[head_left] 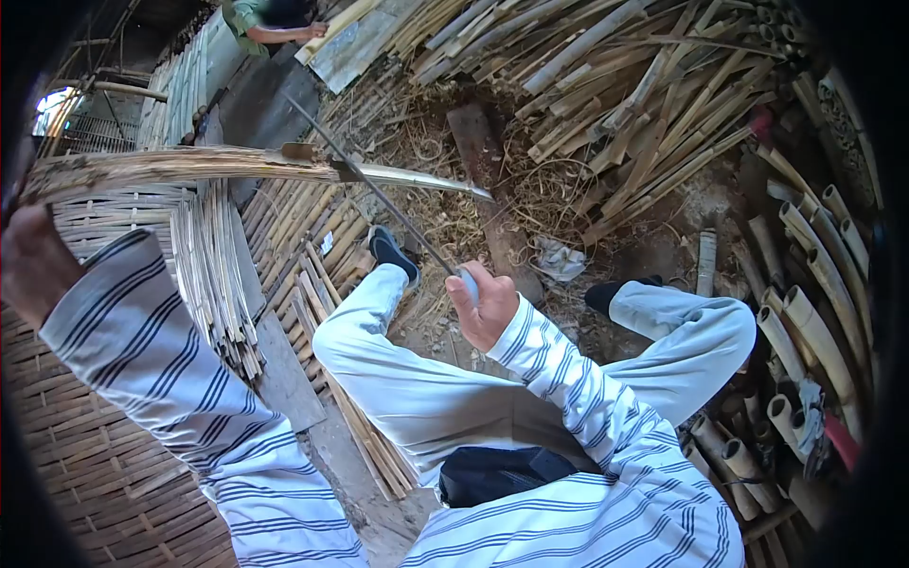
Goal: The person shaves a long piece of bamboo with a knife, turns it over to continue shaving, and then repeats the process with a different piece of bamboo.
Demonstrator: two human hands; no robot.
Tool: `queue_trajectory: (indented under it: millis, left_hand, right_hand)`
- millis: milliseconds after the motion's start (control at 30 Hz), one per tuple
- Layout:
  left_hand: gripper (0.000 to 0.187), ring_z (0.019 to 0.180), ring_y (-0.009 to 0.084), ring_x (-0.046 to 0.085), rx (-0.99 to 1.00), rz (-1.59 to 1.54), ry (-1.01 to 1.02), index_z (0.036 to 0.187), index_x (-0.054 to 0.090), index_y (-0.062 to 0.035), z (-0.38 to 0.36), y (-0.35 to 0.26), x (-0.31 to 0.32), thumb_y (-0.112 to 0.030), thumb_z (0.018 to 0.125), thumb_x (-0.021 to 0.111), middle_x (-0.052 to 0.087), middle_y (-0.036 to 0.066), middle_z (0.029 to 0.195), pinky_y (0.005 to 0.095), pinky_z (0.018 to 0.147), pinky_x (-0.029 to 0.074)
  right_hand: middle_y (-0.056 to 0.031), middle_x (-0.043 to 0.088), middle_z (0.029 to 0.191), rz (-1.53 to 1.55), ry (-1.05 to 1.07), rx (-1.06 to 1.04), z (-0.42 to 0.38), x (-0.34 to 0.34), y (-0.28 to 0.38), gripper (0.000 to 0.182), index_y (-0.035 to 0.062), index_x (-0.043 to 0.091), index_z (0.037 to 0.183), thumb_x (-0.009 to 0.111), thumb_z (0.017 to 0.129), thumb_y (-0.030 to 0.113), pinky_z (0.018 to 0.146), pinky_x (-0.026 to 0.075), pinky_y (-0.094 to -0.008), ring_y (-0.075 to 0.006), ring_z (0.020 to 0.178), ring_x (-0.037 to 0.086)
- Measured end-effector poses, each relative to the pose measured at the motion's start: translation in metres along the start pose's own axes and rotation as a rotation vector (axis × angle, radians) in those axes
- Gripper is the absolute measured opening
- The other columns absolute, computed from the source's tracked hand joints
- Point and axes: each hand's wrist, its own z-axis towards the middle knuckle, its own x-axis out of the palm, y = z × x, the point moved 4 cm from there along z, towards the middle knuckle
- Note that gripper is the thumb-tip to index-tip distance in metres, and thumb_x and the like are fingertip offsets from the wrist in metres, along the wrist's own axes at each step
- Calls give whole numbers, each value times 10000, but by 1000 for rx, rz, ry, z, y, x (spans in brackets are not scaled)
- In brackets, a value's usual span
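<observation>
My right hand (488, 309) is closed around the pale handle of a long, thin-bladed knife (398, 214). Its blade slants up and to the left, crossing a long split bamboo piece (218, 164). That bamboo runs across in front of me, frayed along its left part and pale and narrow toward its right tip. At the far left, my left hand (38, 265) is closed at the bamboo's near end, its fingers partly lost in the dark rim of the view. A small raised flap of bamboo (297, 151) stands up close to the blade.
Bamboo strips (653, 90) are heaped at upper right, and bamboo tubes (805, 322) stand at right. A wooden block (488, 180) lies among shavings (431, 151). Split strips (222, 275) rest on woven bamboo (95, 445) at left. Another person's arm (284, 35) shows at top.
</observation>
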Motion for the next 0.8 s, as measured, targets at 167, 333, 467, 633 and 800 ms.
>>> queue_trajectory:
  millis: [167, 333, 467, 633, 800]
  left_hand:
    - [268, 376, 82, 213, -26, -36, 143, 529, 361, -139, 15, 13, -12, -38, 777, 382, 275, -37, 457, 257, 355, 221]
    - [305, 364, 87, 188, 10, 56, 43, 487, 329, -153, 21, 15, -25, -22, 759, 369, 255, -38, 439, 254, 347, 196]
    - [239, 423, 89, 205, 251, 274, 219, 558, 359, -151, -16, 3, 6, -23, 758, 345, 269, -38, 514, 244, 404, 227]
    - [159, 484, 88, 224, 338, 378, 321, 618, 355, -149, -41, -9, 27, -61, 750, 341, 285, -37, 588, 233, 456, 250]
    - [191, 460, 75, 254, 217, 214, 278, 636, 413, -130, -35, -19, 16, -31, 771, 322, 336, -39, 571, 226, 425, 253]
  right_hand:
    - [-172, 547, 536, 12, -49, -39, 6, 19, -31, 296, 33, 543, 811, 549, 910, 312, 443, 450, -387, -358, 506, 602]
    - [-172, 504, 468, -9, -19, -57, 4, 18, 2, 308, 12, 528, 850, 577, 894, 312, 391, 434, -437, -376, 428, 563]
    - [-173, 512, 473, 65, 94, -34, 4, 0, 68, 323, 4, 517, 913, 583, 891, 319, 398, 440, -435, -364, 442, 580]
    - [-175, 550, 538, -29, -38, -173, 4, -1, 53, 274, -9, 538, 911, 567, 908, 263, 403, 431, -389, -350, 456, 588]
    - [-216, 557, 565, -136, -92, 211, 18, -3, -10, 381, -13, 575, 822, 525, 924, 351, 474, 455, -418, -380, 535, 602]
